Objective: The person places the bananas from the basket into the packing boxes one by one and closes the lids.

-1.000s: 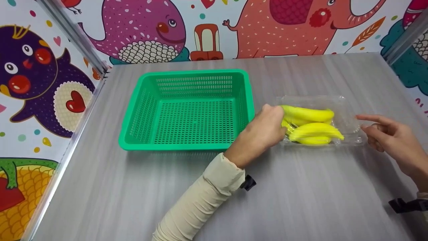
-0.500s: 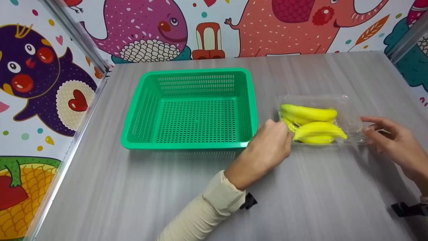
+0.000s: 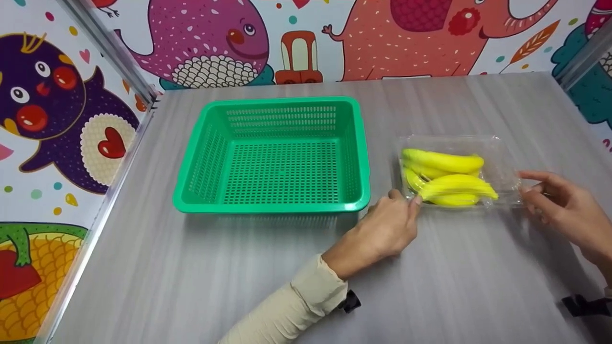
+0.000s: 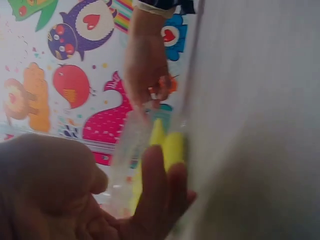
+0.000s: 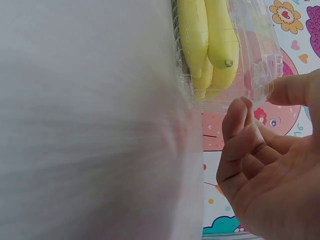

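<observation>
A clear plastic clamshell box [image 3: 501, 160] lies on the table with several yellow bananas [image 3: 459, 184] inside. My left hand [image 3: 382, 228] is at its near left corner, thumb and index finger pinching the edge. At the right end, my right hand [image 3: 569, 205] holds the rim between thumb and index finger. In the right wrist view the thumb touches the clear edge and the other fingers [image 5: 235, 120] curl below it. Clear plastic covers the bananas; whether the lid is latched, I cannot tell. The left wrist view is blurred.
A green perforated basket [image 3: 272, 208] stands left of the box, its inner floor in sight. Grey table surface [image 3: 267, 267] runs in front of it. Walls with printed cartoon animals [image 3: 411, 43] border the back and left.
My left hand has come down and toward me, from the box's left side to its near left corner. The right hand has moved onto the right edge, where its fingertips now touch.
</observation>
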The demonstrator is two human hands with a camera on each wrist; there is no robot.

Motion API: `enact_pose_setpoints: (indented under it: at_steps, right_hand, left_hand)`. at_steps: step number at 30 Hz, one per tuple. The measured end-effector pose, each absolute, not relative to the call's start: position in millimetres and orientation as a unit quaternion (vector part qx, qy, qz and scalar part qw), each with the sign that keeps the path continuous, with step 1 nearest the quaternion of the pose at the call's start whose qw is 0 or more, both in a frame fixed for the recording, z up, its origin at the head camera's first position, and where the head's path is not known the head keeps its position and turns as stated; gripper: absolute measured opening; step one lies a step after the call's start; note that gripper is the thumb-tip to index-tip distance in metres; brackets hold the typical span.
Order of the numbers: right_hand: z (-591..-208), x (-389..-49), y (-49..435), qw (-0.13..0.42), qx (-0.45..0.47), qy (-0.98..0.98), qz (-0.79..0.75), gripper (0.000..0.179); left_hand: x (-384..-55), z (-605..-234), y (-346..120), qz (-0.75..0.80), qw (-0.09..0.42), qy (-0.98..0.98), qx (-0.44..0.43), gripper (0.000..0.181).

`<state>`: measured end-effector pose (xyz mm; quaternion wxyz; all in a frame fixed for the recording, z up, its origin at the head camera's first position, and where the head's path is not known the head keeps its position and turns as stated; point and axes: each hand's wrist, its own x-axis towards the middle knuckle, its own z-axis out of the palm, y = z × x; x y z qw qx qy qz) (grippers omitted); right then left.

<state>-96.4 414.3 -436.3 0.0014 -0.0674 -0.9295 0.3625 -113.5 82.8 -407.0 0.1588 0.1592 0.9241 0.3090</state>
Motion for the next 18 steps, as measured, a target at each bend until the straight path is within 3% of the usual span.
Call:
enact_pose_setpoints:
  at_steps: [4,8,18]
  right_hand:
    - [-438,-95,415,0.009,-0.058,-0.931,0.361,0.055]
    - [-438,-93,415,0.005,-0.057,-0.932,0.358,0.056]
    - [-435,-92,413,-0.059,-0.093,-0.933,0.341,0.053]
  left_hand:
    - [-119,-417,80,0.433,0.200,0.868,0.135,0.054]
    - [-124,-422,78,0.518,0.209,0.821,0.120,0.042]
    - [-132,-429,79,0.639,0.257,0.721,0.077,0.036]
